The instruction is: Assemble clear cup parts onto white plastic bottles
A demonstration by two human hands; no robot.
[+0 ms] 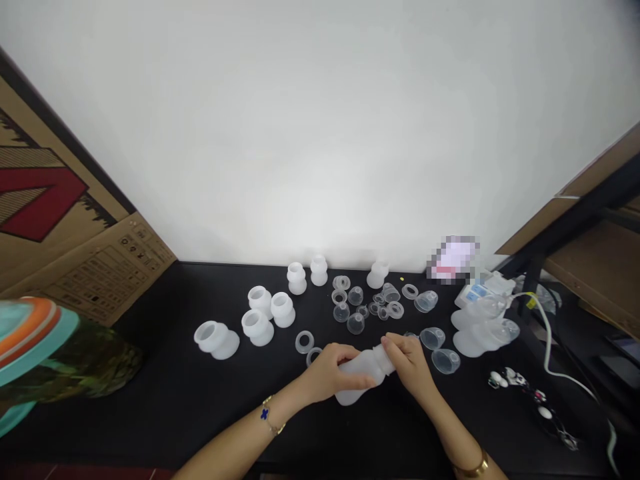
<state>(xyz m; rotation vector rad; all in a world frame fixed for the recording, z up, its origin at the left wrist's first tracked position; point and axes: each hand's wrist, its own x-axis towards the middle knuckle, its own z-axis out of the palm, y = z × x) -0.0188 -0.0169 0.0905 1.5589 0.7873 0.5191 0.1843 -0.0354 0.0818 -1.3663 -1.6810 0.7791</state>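
Observation:
A milky-white baby bottle [363,368] lies tilted between my two hands just above the black table, its neck end pointing up to the right. My left hand [325,375] wraps around the bottle's body, thumb on the near side and fingers on the far side. At the neck end, my right hand [409,363] grips with its fingers bent, covering the opening. Whether a ring or nipple sits under those fingers cannot be made out. Beyond my left hand lie white collar rings [305,343]. Transparent dome caps [445,361] rest just right of my right hand.
Several white bottles [258,327] stand at left and back; one lies tipped [217,339]. Small rings and nipples [356,323] scatter mid-table. Capped bottles [477,337], a white cable [547,333] and a beaded trinket [530,393] are right. A large jug [75,353] and cardboard box [115,267] flank left.

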